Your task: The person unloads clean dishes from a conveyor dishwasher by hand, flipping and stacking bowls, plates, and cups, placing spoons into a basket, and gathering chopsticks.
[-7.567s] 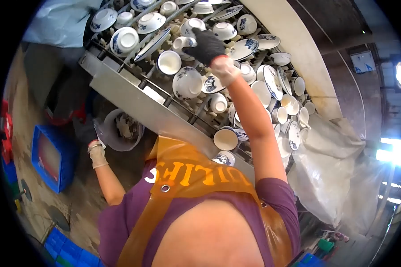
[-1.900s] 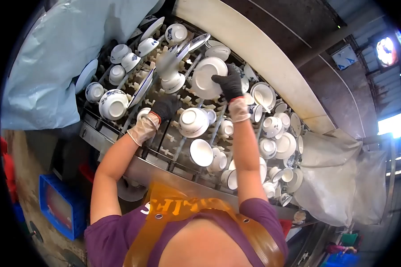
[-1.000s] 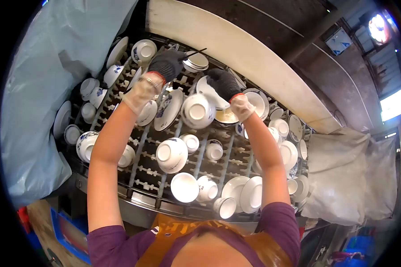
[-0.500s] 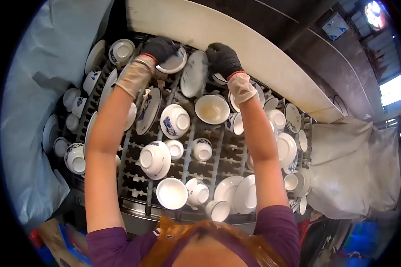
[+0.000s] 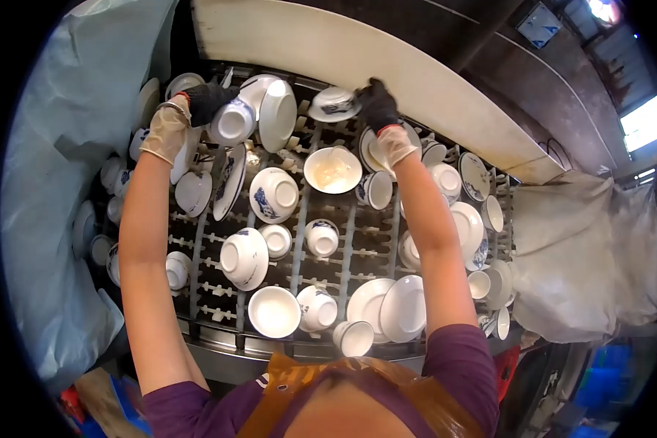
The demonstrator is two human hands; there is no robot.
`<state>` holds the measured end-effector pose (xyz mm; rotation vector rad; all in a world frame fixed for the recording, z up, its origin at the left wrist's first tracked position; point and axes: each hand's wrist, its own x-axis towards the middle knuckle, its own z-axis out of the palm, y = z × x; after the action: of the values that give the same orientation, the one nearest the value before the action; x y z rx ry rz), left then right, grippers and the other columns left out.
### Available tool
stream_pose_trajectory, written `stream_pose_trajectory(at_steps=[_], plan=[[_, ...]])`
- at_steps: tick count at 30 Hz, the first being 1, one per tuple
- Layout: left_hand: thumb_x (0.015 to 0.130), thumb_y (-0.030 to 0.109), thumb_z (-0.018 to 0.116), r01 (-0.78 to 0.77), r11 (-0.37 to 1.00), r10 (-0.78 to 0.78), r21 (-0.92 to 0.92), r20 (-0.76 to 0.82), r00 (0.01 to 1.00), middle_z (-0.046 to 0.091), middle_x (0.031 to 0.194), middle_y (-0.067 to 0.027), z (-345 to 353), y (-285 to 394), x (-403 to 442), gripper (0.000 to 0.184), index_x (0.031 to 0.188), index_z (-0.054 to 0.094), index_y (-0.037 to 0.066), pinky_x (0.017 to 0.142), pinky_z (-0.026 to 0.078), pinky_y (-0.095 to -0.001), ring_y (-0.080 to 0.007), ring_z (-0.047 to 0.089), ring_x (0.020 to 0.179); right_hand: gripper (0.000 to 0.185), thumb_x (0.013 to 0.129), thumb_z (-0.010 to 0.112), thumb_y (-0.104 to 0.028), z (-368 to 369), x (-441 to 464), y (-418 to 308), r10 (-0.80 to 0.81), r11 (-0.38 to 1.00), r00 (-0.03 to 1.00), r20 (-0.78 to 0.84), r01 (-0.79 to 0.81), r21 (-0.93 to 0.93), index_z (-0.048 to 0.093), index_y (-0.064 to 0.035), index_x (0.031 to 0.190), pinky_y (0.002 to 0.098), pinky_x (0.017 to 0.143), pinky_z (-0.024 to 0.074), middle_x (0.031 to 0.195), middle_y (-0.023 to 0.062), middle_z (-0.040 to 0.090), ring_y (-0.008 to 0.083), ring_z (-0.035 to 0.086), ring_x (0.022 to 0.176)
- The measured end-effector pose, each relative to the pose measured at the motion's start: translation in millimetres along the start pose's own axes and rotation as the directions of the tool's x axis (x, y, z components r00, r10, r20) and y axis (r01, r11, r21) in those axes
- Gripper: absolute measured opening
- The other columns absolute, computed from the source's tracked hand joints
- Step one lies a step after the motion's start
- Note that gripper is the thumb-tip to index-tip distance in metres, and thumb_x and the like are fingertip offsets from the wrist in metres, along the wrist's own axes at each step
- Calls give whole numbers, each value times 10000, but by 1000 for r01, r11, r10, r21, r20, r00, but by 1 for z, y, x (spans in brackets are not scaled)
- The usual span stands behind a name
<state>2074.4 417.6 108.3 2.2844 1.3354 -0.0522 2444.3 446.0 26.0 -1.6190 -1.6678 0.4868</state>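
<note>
My left hand (image 5: 210, 102), in a dark glove with a pale cuff, is closed at the edge of an upturned white bowl (image 5: 233, 123) at the far left of the rack. Against that bowl leans an oval white plate (image 5: 278, 117), with another white dish (image 5: 258, 89) behind it. My right hand (image 5: 378, 108), gloved alike, is beside a blue-patterned bowl (image 5: 334, 106) near the back panel; motion smears its fingers. Below it stand tilted plates (image 5: 369, 150), partly covered by the wrist. A bowl with yellowish liquid (image 5: 333, 171) sits between my hands.
Bowls, cups and plates fill a pegged conveyor rack (image 5: 223, 290). A white panel (image 5: 328, 47) borders the far side. Plastic curtains hang at the left (image 5: 66, 182) and right (image 5: 562, 255).
My left hand has moved left, and the bowl by it now shows its foot. The oval plate has shifted left. My right hand has moved slightly right, uncovering the blue-patterned bowl.
</note>
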Motion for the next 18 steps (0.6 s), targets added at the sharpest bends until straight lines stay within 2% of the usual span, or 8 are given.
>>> stream_pose_trajectory(at_steps=[3,5,7,9,10,11,13,18], plan=[[833,213,511,77,996,-76,-51,10,997,591,1076,-207,21,-17,17,358,1157,549,67,845,460,-408,-355,570,997,418,717,644,-389,-7,-45,4,-418,714,852,316,523,-464,606,-126,1039,416,817,459,1020,155,624,333,580,984],[833,220,513,119,993,-119,-4,19,993,588,1086,-206,38,-31,34,363,1161,547,67,852,457,-409,-356,567,1005,341,668,662,-337,-26,-67,1,-315,577,812,491,575,-581,656,-113,925,413,757,483,927,169,639,325,614,895],[833,226,516,164,967,-167,193,0,986,585,1097,-205,58,-48,58,369,1164,546,68,859,454,-409,-356,564,1012,275,678,617,-216,-57,-68,-10,-51,518,753,656,582,-627,660,-100,923,513,917,383,876,160,655,335,618,909],[794,416,561,475,869,-382,139,-423,822,608,1047,-170,66,11,31,465,1146,561,113,917,415,-416,-339,551,1033,215,637,641,-250,-86,-63,10,-33,451,757,652,594,-667,683,-82,763,436,665,498,767,173,646,331,639,768],[776,313,609,471,882,-397,22,-506,766,575,1117,-163,80,-6,40,441,1169,554,120,904,425,-401,-342,532,1048,255,645,650,-246,-94,-63,32,-11,357,830,558,525,-773,681,-82,838,455,689,494,819,163,653,314,639,813],[776,313,609,474,880,-404,14,-503,764,575,1117,-163,81,0,36,441,1169,554,120,904,425,-401,-342,532,1048,325,670,652,-243,-118,-63,14,90,452,807,583,489,-746,665,-108,965,463,734,489,901,142,658,301,633,867],[740,179,639,162,974,21,158,-775,632,562,1125,-161,86,25,26,427,1157,560,126,886,435,-396,-335,535,1042,346,705,661,-293,-134,-65,19,297,372,859,418,299,-879,647,-126,1008,409,760,493,950,112,659,297,627,890],[732,119,618,270,949,-162,163,-482,861,594,1045,-168,60,68,47,344,1075,599,101,825,473,-413,-340,577,967,337,709,683,-269,-89,-87,-18,-245,915,870,428,354,-194,640,-80,984,395,815,476,968,137,630,326,596,895]])
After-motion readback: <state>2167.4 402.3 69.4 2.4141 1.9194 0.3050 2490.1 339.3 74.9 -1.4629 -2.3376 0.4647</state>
